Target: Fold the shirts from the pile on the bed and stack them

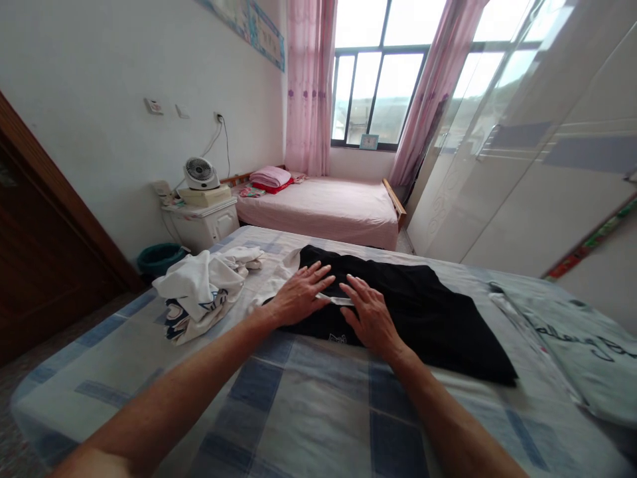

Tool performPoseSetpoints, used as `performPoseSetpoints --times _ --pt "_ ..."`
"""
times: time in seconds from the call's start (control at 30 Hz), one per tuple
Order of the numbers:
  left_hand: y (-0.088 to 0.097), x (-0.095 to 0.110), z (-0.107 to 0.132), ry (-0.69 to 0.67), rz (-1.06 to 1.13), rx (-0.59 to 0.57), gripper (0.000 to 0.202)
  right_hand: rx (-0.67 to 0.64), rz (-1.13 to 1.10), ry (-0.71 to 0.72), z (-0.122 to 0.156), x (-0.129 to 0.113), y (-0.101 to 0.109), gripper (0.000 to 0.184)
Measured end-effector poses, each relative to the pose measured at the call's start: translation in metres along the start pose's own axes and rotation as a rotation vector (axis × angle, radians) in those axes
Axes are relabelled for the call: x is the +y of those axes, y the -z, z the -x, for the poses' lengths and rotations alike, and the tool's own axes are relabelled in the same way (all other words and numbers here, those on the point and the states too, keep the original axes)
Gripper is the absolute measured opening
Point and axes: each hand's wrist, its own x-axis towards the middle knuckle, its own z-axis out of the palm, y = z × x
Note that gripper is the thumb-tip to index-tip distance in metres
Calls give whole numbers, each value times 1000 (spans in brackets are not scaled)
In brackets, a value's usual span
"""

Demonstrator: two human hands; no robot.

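Note:
A black garment [428, 312] with white parts lies spread across the bed, and a small white print shows near its front edge. My left hand [300, 292] rests flat on its left portion, fingers stretched out. Beside it, my right hand [371, 312] lies on the black cloth near the middle, fingers spread, with nothing gripped. A strip of white fabric shows between the two hands. The parts of the garment beneath my palms are hidden.
Left of the garment sits a crumpled white shirt [204, 292] with dark print. A pale green lettered garment [587, 345] lies at the right on the blue-and-white checked sheet [308, 405]. Beyond stand a pink bed [333, 202], a nightstand [206, 222] with a fan [200, 171], and a green bin [160, 257].

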Motion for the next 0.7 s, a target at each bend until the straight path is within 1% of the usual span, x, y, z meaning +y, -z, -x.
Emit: performPoseSetpoints --times 0.03,0.1,0.17,0.2,0.27,0.3,0.37,0.43,0.47,0.53,0.6,0.67,0.7 --pt "-8 3 5 -5 18 -66 52 -69 14 6 2 0 -4 42" --pt "-22 7 13 69 45 -195 60 -204 35 -20 7 -1 -10 47" --pt "-29 6 18 150 61 -286 65 -287 47 -69 10 -5 -12 51" --pt "-29 4 17 167 73 -314 66 -308 48 -88 9 -7 -10 52" --pt "-23 -3 11 162 113 -329 60 -328 27 -116 4 -9 -1 50" --pt "-18 -8 6 164 134 -308 56 -326 6 -126 -1 -7 7 48" --pt "-8 -23 -8 214 151 -208 51 -283 -35 -159 -11 7 27 44" --pt "-2 -43 -23 312 130 -105 47 -190 -29 -245 -21 36 49 42" --pt "-2 -54 -32 364 122 -82 46 -147 10 -316 -24 56 59 41" --pt "-5 -76 -48 443 127 -95 43 -104 101 -475 -28 104 73 40" --pt "-13 -96 -63 510 144 -129 41 -159 147 -678 -27 153 80 42" --pt "-23 -112 -76 561 155 -151 37 -178 175 -778 -25 194 79 45" --pt "-28 -118 -82 588 160 -158 36 -185 184 -813 -24 210 76 46"
